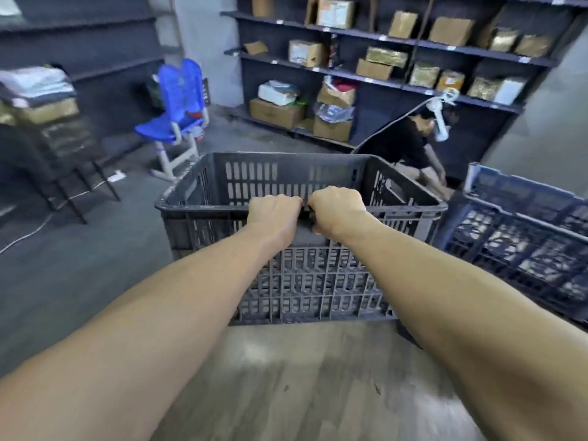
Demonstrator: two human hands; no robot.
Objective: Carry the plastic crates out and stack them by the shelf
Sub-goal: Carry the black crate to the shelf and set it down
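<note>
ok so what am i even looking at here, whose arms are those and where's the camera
The camera sits on a person's head, looking forward and down, so the two bare arms are the wearer's own. The left hand and right hand both close their grip, side by side, on the near rim of a dark plastic crate, which looks empty. A blue crate stands to its right. Ahead is a dark shelf holding cardboard boxes, with another person crouched before it and a blue chair at left.

Both forearms bare, no sleeves; left hand (274, 214), right hand (338, 209) ungloved.
</note>
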